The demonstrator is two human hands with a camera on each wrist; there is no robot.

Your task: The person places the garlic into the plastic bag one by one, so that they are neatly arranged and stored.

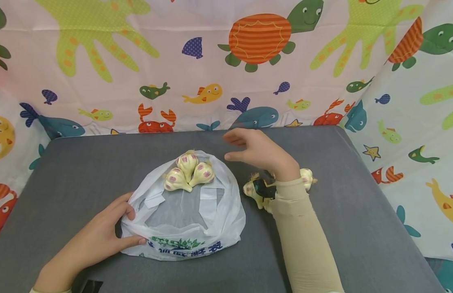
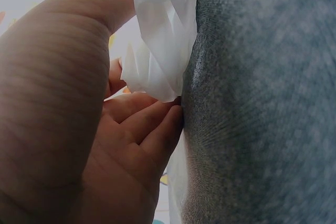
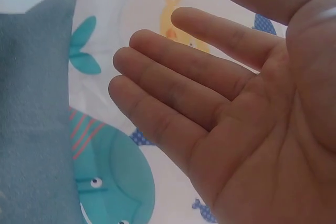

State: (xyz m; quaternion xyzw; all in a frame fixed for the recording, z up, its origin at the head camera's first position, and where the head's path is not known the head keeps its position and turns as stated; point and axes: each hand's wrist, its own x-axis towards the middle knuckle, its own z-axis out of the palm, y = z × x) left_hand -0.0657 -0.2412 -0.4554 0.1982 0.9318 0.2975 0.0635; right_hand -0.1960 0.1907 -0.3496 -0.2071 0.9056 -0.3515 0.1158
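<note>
Garlic bulbs (image 1: 188,171), shown only in the head view, cluster in a white plastic bag (image 1: 228,219) at mid-frame. The left hand (image 1: 102,232) grips the bag's left edge; the right hand (image 1: 259,152) hovers right of center, fingers outstretched, the right-wrist view alone revealing its palm.

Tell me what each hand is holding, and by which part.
The left hand holds the white plastic bag by its left side; the right hand holds nothing.

Sea-animal cloth (image 1: 208,71) behind grey table (image 1: 362,236)
</note>
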